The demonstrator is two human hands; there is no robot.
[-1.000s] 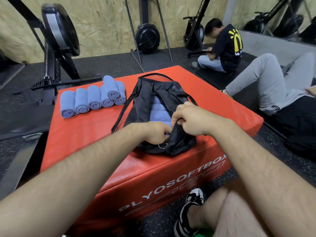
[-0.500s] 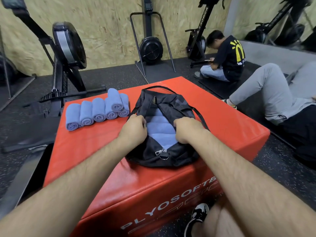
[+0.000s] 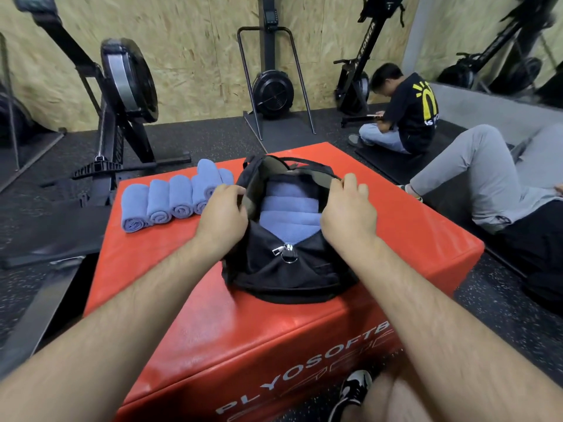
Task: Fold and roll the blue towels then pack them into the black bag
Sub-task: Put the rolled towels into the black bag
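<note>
A black bag point(image 3: 286, 269) lies on the red foam box point(image 3: 182, 300) with its zip open. Rolled blue towels point(image 3: 289, 214) fill its opening. My left hand point(image 3: 222, 217) grips the left edge of the opening. My right hand point(image 3: 347, 211) grips the right edge, and the two hold the opening spread wide. Several more rolled blue towels point(image 3: 170, 202) lie in a row on the box to the left of the bag, one stacked on top at the right end.
Rowing machines point(image 3: 125, 95) and an air bike point(image 3: 271, 92) stand by the wooden wall. One person sits on the floor at the back right point(image 3: 405, 117); another in grey point(image 3: 481, 178) lies close to the box's right side. My shoe point(image 3: 353, 391) is below the box.
My hands have moved from the zip end up along the bag's opening and pulled its edges apart. More of the towels inside now show.
</note>
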